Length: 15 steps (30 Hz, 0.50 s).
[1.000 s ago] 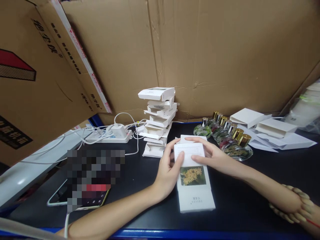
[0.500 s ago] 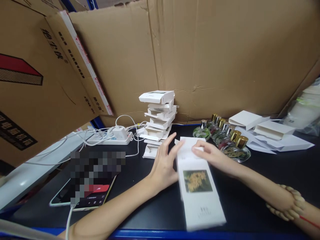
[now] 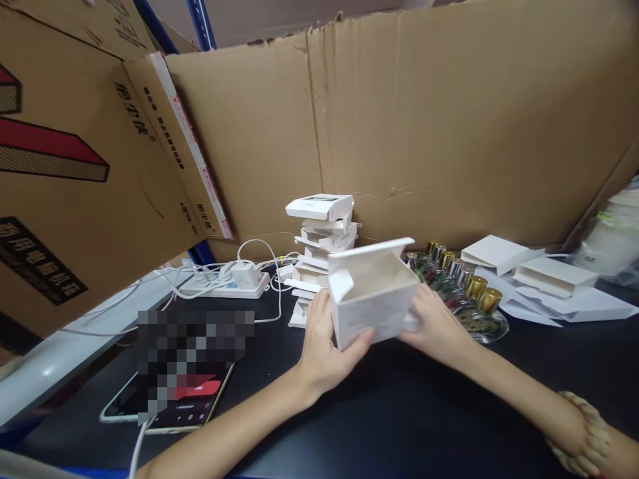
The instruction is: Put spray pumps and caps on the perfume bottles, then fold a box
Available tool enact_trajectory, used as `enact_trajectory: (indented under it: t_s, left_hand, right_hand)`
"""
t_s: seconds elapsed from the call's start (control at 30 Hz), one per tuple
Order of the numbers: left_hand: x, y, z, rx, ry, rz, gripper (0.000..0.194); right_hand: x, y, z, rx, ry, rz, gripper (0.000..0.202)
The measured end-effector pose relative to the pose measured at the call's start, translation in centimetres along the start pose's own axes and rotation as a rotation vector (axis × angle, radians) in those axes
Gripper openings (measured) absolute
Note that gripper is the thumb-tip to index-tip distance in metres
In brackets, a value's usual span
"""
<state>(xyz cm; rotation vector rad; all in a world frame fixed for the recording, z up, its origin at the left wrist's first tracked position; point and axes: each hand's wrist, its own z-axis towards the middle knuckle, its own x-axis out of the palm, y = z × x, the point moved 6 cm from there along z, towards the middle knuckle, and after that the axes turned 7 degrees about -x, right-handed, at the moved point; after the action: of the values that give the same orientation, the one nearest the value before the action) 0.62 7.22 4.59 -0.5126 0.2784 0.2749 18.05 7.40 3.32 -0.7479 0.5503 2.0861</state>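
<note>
A white cardboard box is held up in front of me, its near end open, with flaps sticking out at the top and left. My left hand grips its left side, the thumb pressed along the lower face. On the right side, my right hand is closed around the box's edge; some of its fingers are hidden. Behind the box rises a stack of white boxes, several of them open-ended. Just right of my right hand stand several round glass bottles with gold and silver caps.
White folded cartons and flat sheets lie at the right. Phones, partly blurred out, rest at the left with a cable. Behind them sits a power strip with white cords. Brown cardboard walls enclose the black table.
The flat white carton with a plant picture has been opened into a box shape and raised and tilted. Both hands now grip its sides. The view has shifted slightly.
</note>
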Motion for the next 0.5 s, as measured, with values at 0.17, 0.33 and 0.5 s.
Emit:
enact_trajectory:
  t_s: [0.17, 0.33, 0.5]
  left_hand:
    - [-0.3, 1.2, 0.2, -0.238, -0.063, -0.145, 0.029]
    - [-0.3, 0.7, 0.5, -0.164, -0.087, -0.145, 0.034]
    - [-0.3, 1.0, 0.4, -0.09, -0.111, -0.112, 0.041]
  right_hand:
    - [1.4, 0.0, -0.4, 0.006, 0.184, -0.19, 0.054]
    - [0.9, 0.0, 0.0, -0.01, 0.193, -0.191, 0.047]
    - [0.9, -0.2, -0.2, 0.021, 0.168, -0.199, 0.055]
